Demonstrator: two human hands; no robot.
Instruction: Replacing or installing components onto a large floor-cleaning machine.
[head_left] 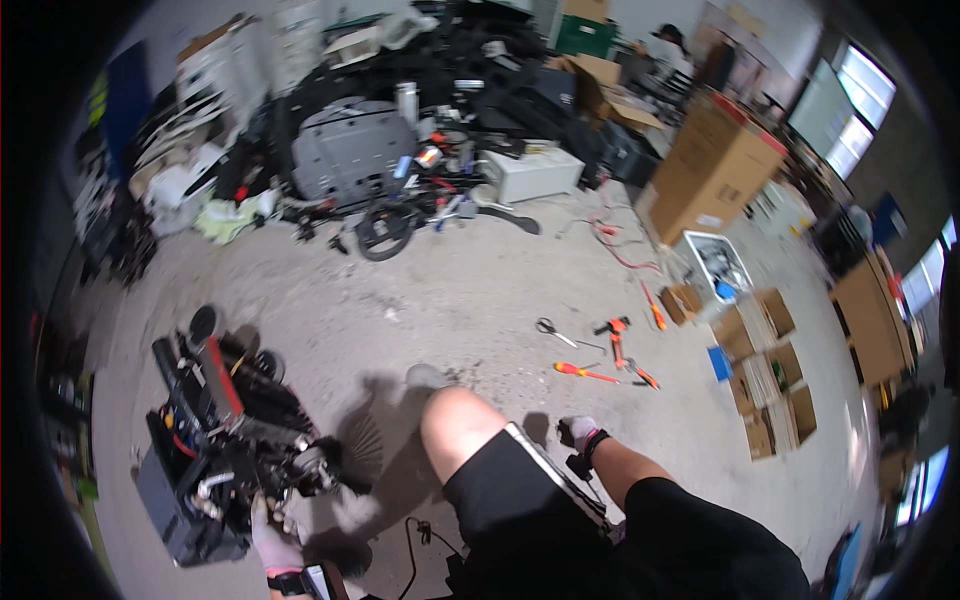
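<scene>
"Head view: please, at which hour do you find the left hand (272, 537)?"

"It is at seven o'clock, in a pale glove, at the near edge of a black machine (215, 440), which lies at eight o'clock. The fingers are against its dark parts, or very close to them; I cannot tell if they grip something."

"How does this machine look?"

"Its inner parts are bared. I see one long red strip (222, 383), wheel-like rounds (206, 322) at the far end, and a dark grey panel (165, 503) at its lower left."

"And the right hand (580, 431), is it open?"

"This I cannot tell, because it shows too small. It is at five o'clock, also gloved, to the right of the bent knee (462, 425)."

"Which tools are near it?"

"At four o'clock, on the concrete floor (480, 300), lie a red-and-yellow screwdriver (575, 371), scissors (555, 332), an orange-and-black hand tool (616, 345) and what seem to be pliers (648, 379). A second screwdriver (655, 308) is at three o'clock, beside a small cardboard box (688, 313)."

"What is farther away?"

"At two o'clock stands a tall cardboard box (710, 165). At ten o'clock, a black steering wheel (385, 250) lies before a large heap of dark parts (450, 60), which reaches to twelve o'clock"
</scene>
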